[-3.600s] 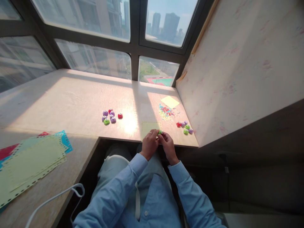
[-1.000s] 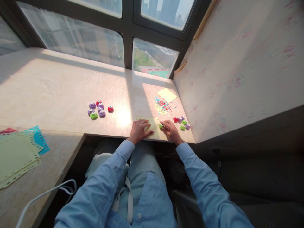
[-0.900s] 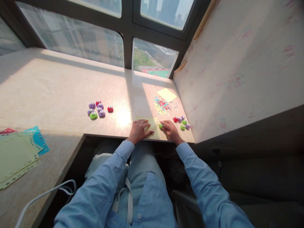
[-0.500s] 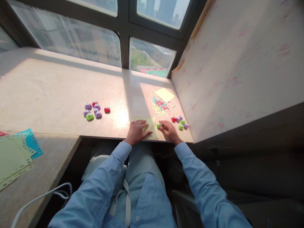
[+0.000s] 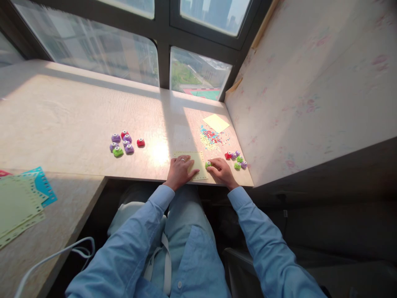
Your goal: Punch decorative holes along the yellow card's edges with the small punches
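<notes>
A pale green sheet of paper with punched edges lies at the near edge of the window desk. My left hand lies flat on it, fingers stretched out. My right hand is closed round a small green hole punch at the sheet's right edge. Just right of that hand sits a small cluster of red, purple and green punches.
Several more punches sit in a group at mid-desk. A heap of coloured paper bits and a yellow sheet lie behind the hands. Punched sheets and a white cable are on the left table. A wall closes the right side.
Earlier both hands held the green punch together at the sheet's near edge. Now the left hand lies flat on the sheet and the right works the punch at its right edge.
</notes>
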A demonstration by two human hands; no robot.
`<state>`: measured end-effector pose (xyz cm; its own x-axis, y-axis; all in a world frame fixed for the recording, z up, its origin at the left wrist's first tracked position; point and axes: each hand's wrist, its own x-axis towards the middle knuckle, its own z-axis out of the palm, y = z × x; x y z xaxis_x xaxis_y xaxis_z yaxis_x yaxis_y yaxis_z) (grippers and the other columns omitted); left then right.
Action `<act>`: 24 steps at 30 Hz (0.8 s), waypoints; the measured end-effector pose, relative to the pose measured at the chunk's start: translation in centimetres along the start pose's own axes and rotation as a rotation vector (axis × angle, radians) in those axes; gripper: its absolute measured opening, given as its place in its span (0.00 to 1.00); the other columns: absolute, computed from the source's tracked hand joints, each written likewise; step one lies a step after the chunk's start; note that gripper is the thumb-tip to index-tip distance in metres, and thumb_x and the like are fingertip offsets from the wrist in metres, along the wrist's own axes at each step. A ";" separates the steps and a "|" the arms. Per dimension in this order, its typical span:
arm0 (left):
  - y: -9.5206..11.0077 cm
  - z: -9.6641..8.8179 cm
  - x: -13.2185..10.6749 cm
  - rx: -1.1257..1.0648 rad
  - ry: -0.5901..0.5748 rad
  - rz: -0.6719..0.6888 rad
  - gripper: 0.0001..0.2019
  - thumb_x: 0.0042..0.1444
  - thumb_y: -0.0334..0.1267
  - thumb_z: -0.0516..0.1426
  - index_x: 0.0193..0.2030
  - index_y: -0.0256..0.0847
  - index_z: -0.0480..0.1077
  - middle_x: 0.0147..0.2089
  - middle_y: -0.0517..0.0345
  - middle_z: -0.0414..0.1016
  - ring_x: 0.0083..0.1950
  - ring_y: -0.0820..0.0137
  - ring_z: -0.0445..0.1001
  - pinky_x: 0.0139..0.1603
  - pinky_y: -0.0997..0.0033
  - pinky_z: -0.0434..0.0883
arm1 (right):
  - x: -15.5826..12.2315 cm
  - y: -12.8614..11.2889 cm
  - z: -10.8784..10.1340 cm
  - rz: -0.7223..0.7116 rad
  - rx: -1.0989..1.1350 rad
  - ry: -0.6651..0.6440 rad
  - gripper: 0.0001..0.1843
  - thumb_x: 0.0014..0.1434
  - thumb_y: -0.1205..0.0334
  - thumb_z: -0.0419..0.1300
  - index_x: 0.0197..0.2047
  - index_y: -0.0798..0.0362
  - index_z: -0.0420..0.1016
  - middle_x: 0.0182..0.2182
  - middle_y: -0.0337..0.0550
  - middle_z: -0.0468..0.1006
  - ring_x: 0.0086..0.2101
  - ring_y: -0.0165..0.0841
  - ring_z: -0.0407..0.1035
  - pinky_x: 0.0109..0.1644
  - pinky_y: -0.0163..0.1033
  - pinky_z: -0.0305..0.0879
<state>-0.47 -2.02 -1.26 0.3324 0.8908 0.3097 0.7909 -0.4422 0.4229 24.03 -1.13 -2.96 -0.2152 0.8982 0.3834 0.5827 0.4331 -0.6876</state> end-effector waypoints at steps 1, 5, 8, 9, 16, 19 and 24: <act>0.0 0.0 0.0 0.003 0.000 0.001 0.16 0.62 0.52 0.58 0.50 0.47 0.76 0.61 0.46 0.75 0.63 0.52 0.69 0.59 0.49 0.63 | 0.0 -0.1 0.0 -0.002 -0.001 0.000 0.15 0.59 0.54 0.67 0.49 0.46 0.82 0.41 0.46 0.81 0.43 0.42 0.73 0.51 0.50 0.72; 0.0 0.0 -0.1 0.013 0.003 0.015 0.17 0.62 0.53 0.58 0.50 0.46 0.76 0.61 0.46 0.75 0.63 0.52 0.69 0.59 0.49 0.63 | 0.0 -0.4 -0.1 -0.032 -0.030 -0.004 0.14 0.59 0.53 0.68 0.47 0.46 0.83 0.39 0.45 0.81 0.42 0.42 0.73 0.50 0.50 0.71; -0.1 0.0 -0.1 -0.001 -0.001 0.022 0.19 0.60 0.54 0.59 0.51 0.45 0.76 0.61 0.44 0.75 0.62 0.51 0.69 0.59 0.48 0.63 | 0.1 -0.6 -0.2 -0.049 -0.047 -0.002 0.13 0.59 0.53 0.67 0.46 0.46 0.82 0.39 0.45 0.82 0.42 0.42 0.73 0.49 0.50 0.70; -0.1 -0.1 -0.1 -0.005 -0.006 0.023 0.21 0.59 0.56 0.60 0.52 0.45 0.76 0.61 0.44 0.74 0.62 0.50 0.69 0.60 0.48 0.63 | 0.1 -0.7 -0.2 -0.050 -0.051 -0.002 0.12 0.60 0.54 0.67 0.46 0.46 0.82 0.39 0.45 0.82 0.41 0.42 0.73 0.49 0.50 0.70; 0.1 -0.4 -0.1 -0.010 -0.059 0.044 0.30 0.50 0.63 0.64 0.54 0.48 0.76 0.64 0.44 0.72 0.64 0.47 0.66 0.62 0.45 0.61 | 0.1 -0.4 -0.1 0.002 -0.088 0.088 0.12 0.62 0.55 0.63 0.48 0.48 0.81 0.42 0.47 0.82 0.42 0.42 0.73 0.49 0.50 0.71; 0.0 -0.3 0.0 -0.034 -0.051 0.022 0.28 0.49 0.63 0.65 0.52 0.49 0.77 0.62 0.45 0.73 0.64 0.47 0.67 0.60 0.46 0.62 | 0.0 -0.3 -0.1 0.005 -0.096 0.098 0.12 0.62 0.56 0.63 0.48 0.48 0.81 0.42 0.47 0.82 0.42 0.43 0.73 0.49 0.50 0.71; 0.0 -0.2 0.1 -0.021 -0.045 0.021 0.27 0.50 0.62 0.65 0.51 0.49 0.78 0.62 0.46 0.74 0.63 0.49 0.68 0.60 0.47 0.63 | 0.0 -0.4 -0.1 -0.013 -0.091 0.055 0.11 0.62 0.56 0.63 0.47 0.47 0.81 0.42 0.47 0.82 0.44 0.43 0.73 0.51 0.51 0.70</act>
<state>-0.56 -1.98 -1.09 0.3719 0.8850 0.2800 0.7729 -0.4623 0.4346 23.90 -1.26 -2.63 -0.1813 0.8860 0.4268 0.6494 0.4338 -0.6246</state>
